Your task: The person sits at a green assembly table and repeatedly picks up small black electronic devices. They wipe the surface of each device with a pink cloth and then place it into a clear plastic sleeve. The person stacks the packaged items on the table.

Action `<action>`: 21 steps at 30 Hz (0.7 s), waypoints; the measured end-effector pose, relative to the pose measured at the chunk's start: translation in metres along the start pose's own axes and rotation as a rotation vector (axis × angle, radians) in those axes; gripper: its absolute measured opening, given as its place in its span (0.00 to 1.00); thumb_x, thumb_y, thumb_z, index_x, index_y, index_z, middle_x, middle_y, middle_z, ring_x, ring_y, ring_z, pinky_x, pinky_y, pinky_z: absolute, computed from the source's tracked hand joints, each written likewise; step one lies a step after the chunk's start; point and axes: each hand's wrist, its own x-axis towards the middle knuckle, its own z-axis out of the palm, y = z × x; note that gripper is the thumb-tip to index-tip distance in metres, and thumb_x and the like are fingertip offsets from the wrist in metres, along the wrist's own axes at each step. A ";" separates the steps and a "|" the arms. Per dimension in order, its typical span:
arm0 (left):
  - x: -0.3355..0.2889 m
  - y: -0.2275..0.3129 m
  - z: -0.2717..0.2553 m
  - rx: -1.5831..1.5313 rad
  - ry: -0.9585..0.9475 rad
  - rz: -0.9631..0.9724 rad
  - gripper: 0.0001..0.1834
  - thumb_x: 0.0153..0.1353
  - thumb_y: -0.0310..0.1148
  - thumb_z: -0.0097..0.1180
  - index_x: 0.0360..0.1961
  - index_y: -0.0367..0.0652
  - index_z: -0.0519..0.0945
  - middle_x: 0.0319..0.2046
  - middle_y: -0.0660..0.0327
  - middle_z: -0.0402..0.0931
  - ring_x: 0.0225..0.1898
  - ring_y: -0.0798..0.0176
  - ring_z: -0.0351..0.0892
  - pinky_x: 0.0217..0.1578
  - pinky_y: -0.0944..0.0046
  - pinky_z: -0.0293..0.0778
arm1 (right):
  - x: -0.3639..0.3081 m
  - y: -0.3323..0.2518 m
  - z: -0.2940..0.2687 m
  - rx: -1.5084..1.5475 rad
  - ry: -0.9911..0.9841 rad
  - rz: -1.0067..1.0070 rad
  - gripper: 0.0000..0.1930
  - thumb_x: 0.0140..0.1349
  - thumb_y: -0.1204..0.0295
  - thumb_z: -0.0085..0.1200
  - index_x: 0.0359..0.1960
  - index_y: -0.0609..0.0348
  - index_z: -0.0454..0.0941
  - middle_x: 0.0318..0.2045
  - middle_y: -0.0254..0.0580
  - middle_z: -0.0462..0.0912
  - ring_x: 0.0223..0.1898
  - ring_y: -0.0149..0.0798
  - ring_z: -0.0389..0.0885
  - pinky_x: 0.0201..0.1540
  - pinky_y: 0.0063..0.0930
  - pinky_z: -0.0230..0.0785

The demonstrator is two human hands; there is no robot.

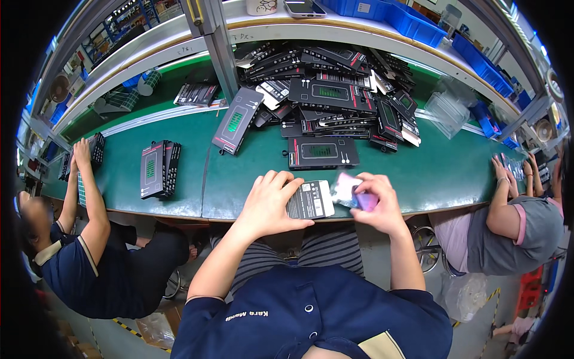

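Right now, near the middle of the frame, the left hand [269, 202] spans a flat black printed cardboard box [304, 201], its thumb along the lower edge and fingers at the upper edge, holding it against the surface [239, 185], which is green. The box's right end shows a pale opening. Just beside that end, the right hand [384, 206] is closed around a small purple-pink item [366, 201]; a shiny, clear-looking wrapping [343, 189] sticks out leftward from the fingers, toward the box. Both are blurred, so I cannot tell exactly what they are.

Directly above the hands in the frame lies a black box with a green-striped window [321, 153]. Beyond it, at upper centre, a large untidy pile of similar black boxes [335, 90] leans in all directions. A single dark grey box [238, 121] lies slantwise left of that pile, and farther left sits a small stack of black boxes [160, 169]. At upper right are clear plastic trays [447, 112].

Along the top runs a pale shelf [382, 37] with blue plastic bins [412, 25]. One person in dark blue [75, 275] works at the left edge, another in grey [508, 245] at the right.
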 end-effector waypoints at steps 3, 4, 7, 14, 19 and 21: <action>-0.001 -0.003 0.004 0.005 0.006 0.015 0.44 0.38 0.56 0.76 0.55 0.41 0.78 0.48 0.57 0.74 0.50 0.53 0.71 0.52 0.55 0.66 | 0.000 -0.011 -0.002 0.047 -0.128 -0.067 0.20 0.43 0.66 0.73 0.39 0.51 0.83 0.58 0.42 0.78 0.58 0.51 0.70 0.66 0.45 0.55; 0.000 -0.003 0.003 0.003 0.005 0.015 0.44 0.38 0.56 0.76 0.54 0.41 0.78 0.48 0.57 0.74 0.50 0.53 0.71 0.52 0.55 0.66 | 0.002 -0.010 -0.003 0.067 -0.122 -0.060 0.19 0.43 0.65 0.73 0.39 0.51 0.83 0.59 0.43 0.78 0.58 0.50 0.70 0.66 0.46 0.55; 0.000 -0.002 0.002 -0.003 0.003 0.005 0.44 0.37 0.56 0.76 0.54 0.41 0.79 0.48 0.58 0.74 0.50 0.53 0.71 0.52 0.55 0.67 | 0.005 -0.004 -0.006 0.067 -0.096 -0.027 0.18 0.46 0.64 0.73 0.39 0.50 0.85 0.62 0.44 0.76 0.59 0.50 0.69 0.67 0.45 0.55; -0.002 -0.002 0.000 -0.032 -0.023 0.008 0.44 0.36 0.56 0.77 0.54 0.42 0.79 0.48 0.58 0.74 0.51 0.54 0.72 0.53 0.55 0.67 | 0.005 -0.003 -0.013 0.134 -0.289 -0.117 0.16 0.45 0.65 0.74 0.36 0.51 0.84 0.62 0.44 0.77 0.58 0.50 0.70 0.68 0.46 0.53; -0.005 -0.001 0.000 -0.023 -0.004 -0.027 0.44 0.36 0.56 0.77 0.54 0.41 0.80 0.48 0.58 0.75 0.51 0.54 0.72 0.53 0.55 0.67 | 0.001 -0.011 -0.006 0.018 -0.115 0.019 0.21 0.44 0.67 0.73 0.43 0.51 0.83 0.63 0.43 0.76 0.60 0.52 0.69 0.67 0.47 0.55; -0.007 -0.001 -0.001 -0.027 0.002 -0.039 0.44 0.36 0.55 0.77 0.53 0.41 0.81 0.47 0.58 0.75 0.50 0.54 0.72 0.53 0.55 0.68 | 0.000 -0.016 -0.005 -0.021 -0.105 0.011 0.22 0.43 0.68 0.74 0.43 0.53 0.83 0.63 0.44 0.76 0.59 0.53 0.69 0.66 0.44 0.58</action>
